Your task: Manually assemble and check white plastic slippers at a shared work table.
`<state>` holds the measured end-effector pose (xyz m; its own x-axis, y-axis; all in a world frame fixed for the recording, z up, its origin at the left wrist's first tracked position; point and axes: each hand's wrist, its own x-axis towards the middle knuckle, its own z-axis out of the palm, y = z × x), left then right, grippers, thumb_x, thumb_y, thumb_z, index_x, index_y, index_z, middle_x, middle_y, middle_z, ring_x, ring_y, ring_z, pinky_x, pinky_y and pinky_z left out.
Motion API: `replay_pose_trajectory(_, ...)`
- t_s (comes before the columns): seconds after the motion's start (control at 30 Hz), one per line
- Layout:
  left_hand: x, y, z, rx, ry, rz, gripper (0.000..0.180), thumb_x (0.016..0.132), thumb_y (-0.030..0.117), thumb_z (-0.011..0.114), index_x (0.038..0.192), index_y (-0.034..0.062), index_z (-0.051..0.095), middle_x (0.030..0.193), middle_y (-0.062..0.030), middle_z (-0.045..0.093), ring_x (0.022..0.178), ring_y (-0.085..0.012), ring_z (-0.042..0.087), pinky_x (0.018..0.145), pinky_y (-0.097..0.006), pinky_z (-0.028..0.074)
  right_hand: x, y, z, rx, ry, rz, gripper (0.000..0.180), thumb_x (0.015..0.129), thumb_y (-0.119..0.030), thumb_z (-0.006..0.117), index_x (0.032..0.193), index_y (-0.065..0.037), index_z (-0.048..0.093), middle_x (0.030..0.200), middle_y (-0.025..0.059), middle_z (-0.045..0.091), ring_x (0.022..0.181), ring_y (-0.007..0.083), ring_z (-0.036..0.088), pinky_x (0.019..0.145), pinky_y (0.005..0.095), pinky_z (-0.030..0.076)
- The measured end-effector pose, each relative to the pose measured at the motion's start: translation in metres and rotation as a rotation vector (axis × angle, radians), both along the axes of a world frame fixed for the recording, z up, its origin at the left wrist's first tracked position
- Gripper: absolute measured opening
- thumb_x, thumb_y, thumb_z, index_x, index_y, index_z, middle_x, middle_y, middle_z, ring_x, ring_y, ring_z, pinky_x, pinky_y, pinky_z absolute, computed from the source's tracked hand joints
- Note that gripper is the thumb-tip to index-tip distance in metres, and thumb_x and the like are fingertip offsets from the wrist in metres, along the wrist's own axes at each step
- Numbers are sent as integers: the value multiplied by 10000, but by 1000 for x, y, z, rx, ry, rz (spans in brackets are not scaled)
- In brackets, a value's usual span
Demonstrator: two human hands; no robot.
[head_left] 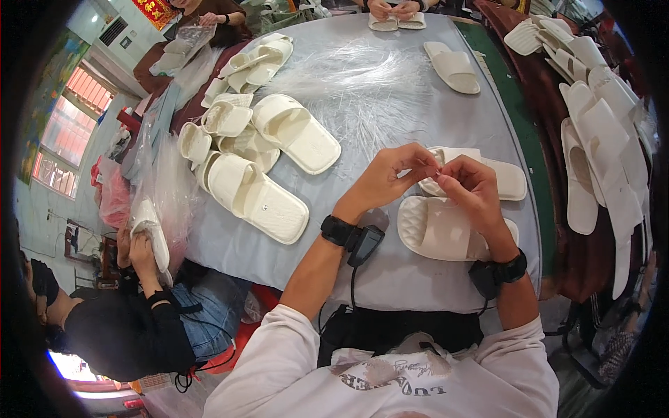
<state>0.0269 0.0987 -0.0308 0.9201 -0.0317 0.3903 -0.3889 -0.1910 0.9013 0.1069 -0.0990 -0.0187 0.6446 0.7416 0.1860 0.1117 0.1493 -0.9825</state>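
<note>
- Left hand [387, 177]: raised above the table, thumb and forefinger pinched together at the tips, meeting the other hand at one spot; the remaining fingers curl loosely. What sits in the pinch is too small to tell, perhaps a thin tie or tag.
- Right hand [474, 188]: opposite the left and touching it at the fingertips, thumb and forefinger pressed on the same tiny item; held at mid-height, probably so both hands can work it close under the eyes.
- Pair of cream slippers [446, 226]: lies on the table directly beneath both hands, one slipper nearer the person, the other just behind it; likely kept there within reach.
- Wrist straps with small black devices [362, 240]: one on each forearm, a cable running down from the left one.
- Grey table [390, 97]: round, covered with a cloth, with a clear plastic sheet crumpled at its middle.
- Heap of cream slippers [251, 150]: left of the hands, well apart, loosely piled.
- Single slipper [453, 66]: far side of the table, alone.
- Stacked slippers [599, 132]: along the right, overlapping in a row on a dark red surface.
- Co-worker's hands [143, 247]: lower left, gripping a slipper in clear plastic.
- Further hands [394, 10]: far edge, resting on another pair.
</note>
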Motion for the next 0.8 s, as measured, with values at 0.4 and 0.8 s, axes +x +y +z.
replay_pose_trajectory(0.4, 3, -3, -4, -123, 47, -28, 173, 947, -47, 644, 1114, 0, 645, 1074, -57, 695, 1028, -141, 672, 928, -292, 546, 2, 0, -1, 30, 13, -12, 93, 963, -96, 670, 961, -8, 640, 819, -47, 607, 717, 4, 529, 630, 180, 417)
replay_pose_trajectory(0.8, 7, -3, -12, -310, 146, -80, 224, 1021, 189, 628, 1159, 15, 602, 1100, -32, 634, 1038, -97, 604, 929, -253, 493, -2, 4, 3, 2, -38, -41, 71, 962, -88, 648, 946, -23, 624, 776, -59, 571, 671, 2, 494, 589, 179, 376)
